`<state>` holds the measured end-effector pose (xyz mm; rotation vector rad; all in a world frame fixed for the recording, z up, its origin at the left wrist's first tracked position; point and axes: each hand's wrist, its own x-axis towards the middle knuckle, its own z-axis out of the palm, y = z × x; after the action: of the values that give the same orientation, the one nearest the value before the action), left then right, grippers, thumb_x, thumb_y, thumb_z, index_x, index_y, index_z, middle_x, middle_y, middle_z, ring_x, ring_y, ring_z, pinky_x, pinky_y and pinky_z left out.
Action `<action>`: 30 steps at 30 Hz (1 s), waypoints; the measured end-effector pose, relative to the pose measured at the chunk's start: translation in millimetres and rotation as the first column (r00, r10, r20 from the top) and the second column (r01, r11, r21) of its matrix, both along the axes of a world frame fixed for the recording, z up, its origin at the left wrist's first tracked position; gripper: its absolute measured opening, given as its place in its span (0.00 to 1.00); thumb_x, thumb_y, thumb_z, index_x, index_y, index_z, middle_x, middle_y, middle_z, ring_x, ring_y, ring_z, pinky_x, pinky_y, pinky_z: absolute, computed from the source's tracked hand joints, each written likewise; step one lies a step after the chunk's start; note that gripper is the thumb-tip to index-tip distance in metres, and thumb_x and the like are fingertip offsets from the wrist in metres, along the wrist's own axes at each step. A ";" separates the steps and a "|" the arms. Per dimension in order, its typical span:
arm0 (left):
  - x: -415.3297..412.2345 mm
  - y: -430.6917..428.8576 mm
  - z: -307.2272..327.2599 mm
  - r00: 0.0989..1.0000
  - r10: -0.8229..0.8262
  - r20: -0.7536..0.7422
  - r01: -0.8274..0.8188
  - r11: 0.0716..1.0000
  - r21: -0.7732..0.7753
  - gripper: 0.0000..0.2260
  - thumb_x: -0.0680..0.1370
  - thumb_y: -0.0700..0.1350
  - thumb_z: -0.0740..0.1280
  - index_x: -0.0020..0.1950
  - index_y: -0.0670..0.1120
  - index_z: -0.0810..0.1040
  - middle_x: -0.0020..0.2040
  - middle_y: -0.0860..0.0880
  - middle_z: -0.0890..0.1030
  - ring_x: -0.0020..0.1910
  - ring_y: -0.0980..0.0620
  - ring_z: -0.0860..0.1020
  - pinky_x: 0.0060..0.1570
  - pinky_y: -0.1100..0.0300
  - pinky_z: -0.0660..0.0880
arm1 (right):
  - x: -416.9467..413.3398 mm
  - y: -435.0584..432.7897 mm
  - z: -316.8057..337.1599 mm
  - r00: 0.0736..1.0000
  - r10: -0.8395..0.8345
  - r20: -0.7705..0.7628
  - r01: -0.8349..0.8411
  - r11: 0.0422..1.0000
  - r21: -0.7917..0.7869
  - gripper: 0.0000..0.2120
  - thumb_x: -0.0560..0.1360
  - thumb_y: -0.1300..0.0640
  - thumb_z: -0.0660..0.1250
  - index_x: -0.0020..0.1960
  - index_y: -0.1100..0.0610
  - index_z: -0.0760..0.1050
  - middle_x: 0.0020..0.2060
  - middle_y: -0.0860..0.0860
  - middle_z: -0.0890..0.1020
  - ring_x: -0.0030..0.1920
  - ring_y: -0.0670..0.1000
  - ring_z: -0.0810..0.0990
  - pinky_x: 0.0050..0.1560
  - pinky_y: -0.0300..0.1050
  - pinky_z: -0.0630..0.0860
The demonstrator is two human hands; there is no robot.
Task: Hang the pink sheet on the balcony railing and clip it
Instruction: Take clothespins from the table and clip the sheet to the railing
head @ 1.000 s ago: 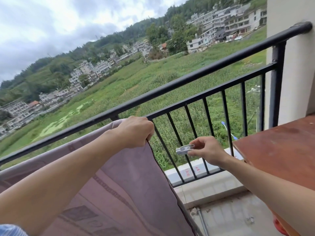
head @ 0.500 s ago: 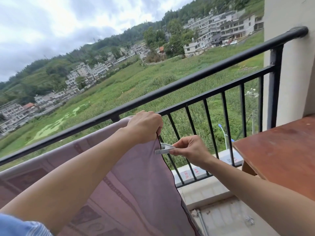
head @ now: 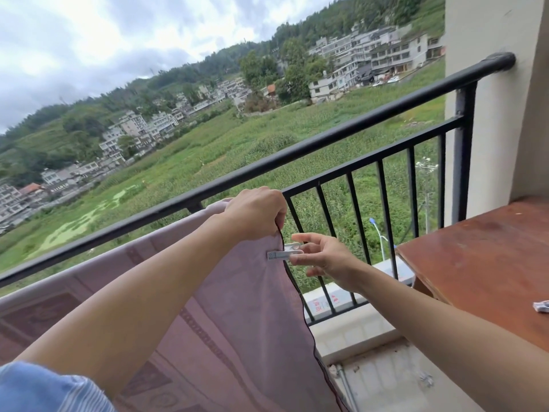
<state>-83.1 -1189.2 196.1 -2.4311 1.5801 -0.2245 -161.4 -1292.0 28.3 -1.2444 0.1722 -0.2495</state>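
Observation:
The pink sheet point(head: 237, 316), patterned and dark-edged, hangs over the lower bar of the black balcony railing point(head: 326, 138) and drapes toward me. My left hand point(head: 255, 214) grips the sheet's top right corner at that bar. A pale grey clip point(head: 280, 254) sits across the sheet's right edge just below that corner. My right hand point(head: 322, 258) touches the clip's outer end with thumb and forefinger, its other fingers spread apart.
A reddish-brown wooden table point(head: 481, 263) stands at the right, with another pale clip point(head: 542, 307) near its right edge. A cream pillar point(head: 487, 144) ends the railing. A concrete ledge and a pipe point(head: 346, 385) lie below the bars.
My right hand carried the clip leftward to the sheet's edge; the clip now sits on the fabric and the fingers have spread. My left hand kept its hold on the corner.

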 end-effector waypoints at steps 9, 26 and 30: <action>-31.2 -36.7 -34.4 0.961 -0.228 -0.156 0.195 0.960 -0.202 0.07 0.75 0.49 0.70 0.51 0.49 0.79 0.45 0.53 0.79 0.44 0.52 0.77 0.44 0.55 0.76 | -67.8 -40.5 -57.5 0.922 -0.245 -0.301 0.161 0.947 -0.278 0.16 0.72 0.58 0.74 0.58 0.56 0.76 0.49 0.53 0.83 0.46 0.49 0.82 0.35 0.41 0.73; -205.8 -211.7 -300.6 0.787 -0.188 -0.588 0.305 0.946 0.106 0.06 0.75 0.49 0.67 0.49 0.49 0.79 0.46 0.51 0.81 0.47 0.50 0.78 0.40 0.59 0.70 | -346.0 -202.1 -261.0 0.196 -0.693 -0.694 -0.025 0.704 -0.710 0.13 0.74 0.53 0.65 0.58 0.50 0.77 0.58 0.51 0.80 0.59 0.55 0.78 0.51 0.45 0.73; -229.7 -231.4 -354.5 0.764 -0.075 -0.641 0.265 0.942 0.206 0.06 0.75 0.50 0.66 0.50 0.51 0.78 0.45 0.52 0.81 0.47 0.50 0.78 0.45 0.54 0.76 | -385.5 -236.9 -304.5 0.143 -0.735 -0.663 -0.195 0.636 -0.747 0.16 0.74 0.50 0.65 0.59 0.54 0.75 0.59 0.53 0.78 0.62 0.55 0.75 0.57 0.48 0.73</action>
<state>-312.8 -1420.6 -158.4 -2.2339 1.9174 0.8278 -546.9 -1528.9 -276.2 -2.0218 1.7202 0.2454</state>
